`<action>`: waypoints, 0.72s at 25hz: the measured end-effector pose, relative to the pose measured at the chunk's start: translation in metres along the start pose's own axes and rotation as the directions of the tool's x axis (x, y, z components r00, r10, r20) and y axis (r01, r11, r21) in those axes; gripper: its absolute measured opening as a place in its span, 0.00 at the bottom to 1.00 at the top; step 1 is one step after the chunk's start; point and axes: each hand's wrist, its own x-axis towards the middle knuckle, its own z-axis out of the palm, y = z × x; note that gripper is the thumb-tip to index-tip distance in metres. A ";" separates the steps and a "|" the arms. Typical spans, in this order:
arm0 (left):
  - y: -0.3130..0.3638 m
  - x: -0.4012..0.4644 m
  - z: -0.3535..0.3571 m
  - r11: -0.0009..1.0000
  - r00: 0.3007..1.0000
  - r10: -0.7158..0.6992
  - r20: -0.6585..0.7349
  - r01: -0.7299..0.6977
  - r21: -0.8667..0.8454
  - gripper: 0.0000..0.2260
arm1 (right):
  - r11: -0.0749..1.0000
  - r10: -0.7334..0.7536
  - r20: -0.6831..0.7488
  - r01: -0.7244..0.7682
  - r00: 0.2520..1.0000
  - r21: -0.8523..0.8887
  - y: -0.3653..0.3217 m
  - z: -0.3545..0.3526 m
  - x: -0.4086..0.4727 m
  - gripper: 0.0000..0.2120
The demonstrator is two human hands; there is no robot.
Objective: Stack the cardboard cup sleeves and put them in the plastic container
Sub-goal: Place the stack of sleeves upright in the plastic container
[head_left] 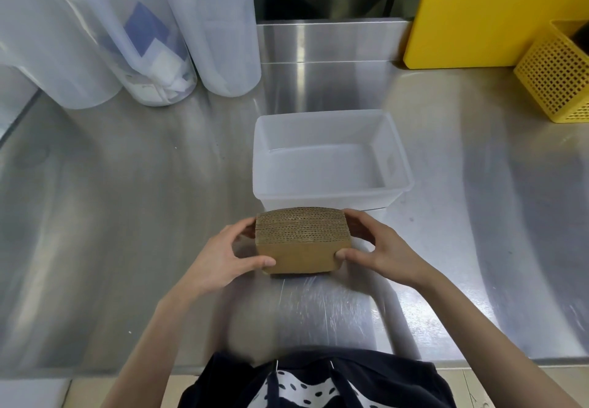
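A thick stack of brown cardboard cup sleeves is pressed together between both hands, just above or on the steel counter. My left hand grips its left end, thumb on the front face. My right hand grips the right end the same way. The corrugated edges of the sleeves face up. Directly behind the stack, almost touching it, stands the translucent white plastic container, a rectangular tub with nothing inside.
The steel counter spreads all around. Tall translucent plastic canisters stand at the back left, one with paper pieces inside. A yellow board leans at the back right beside a yellow perforated basket.
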 end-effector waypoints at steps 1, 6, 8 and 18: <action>0.004 0.001 -0.003 1.000 1.000 0.001 -0.009 -0.002 -0.018 0.26 | 1.000 0.004 0.006 -0.004 1.000 0.018 -0.003 -0.002 0.000 0.25; 0.018 0.009 -0.014 0.991 0.995 0.099 -0.015 -0.100 -0.088 0.33 | 0.997 0.002 -0.019 0.000 1.000 0.078 -0.017 -0.009 0.004 0.22; 0.025 0.013 -0.019 0.986 0.992 0.128 0.011 -0.126 -0.106 0.34 | 0.997 0.009 -0.034 -0.006 0.999 0.075 -0.025 -0.011 0.006 0.21; 0.071 0.060 -0.057 0.973 0.988 0.138 0.068 -0.122 -0.198 0.19 | 0.988 -0.026 -0.083 0.013 0.996 -0.156 -0.068 -0.033 0.043 0.21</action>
